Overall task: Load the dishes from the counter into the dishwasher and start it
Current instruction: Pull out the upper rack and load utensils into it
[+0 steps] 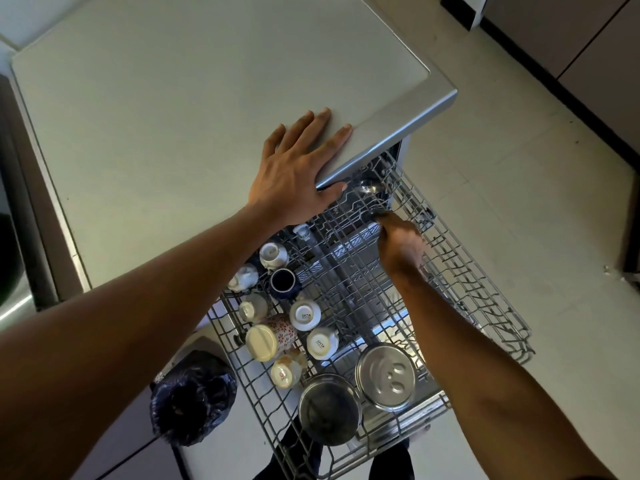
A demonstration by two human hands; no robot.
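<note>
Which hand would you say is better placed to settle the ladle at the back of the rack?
Right: the right hand is over the rack, reaching the ladle; the left hand lies flat on the counter, outside it.

Single head view, wide-angle, looking steeply down and slightly forward from right above the pulled-out rack (467, 289). Close range. Dishwasher top (156, 116) fills the upper left, floor (519, 133) the right. Frame edges bow.
</note>
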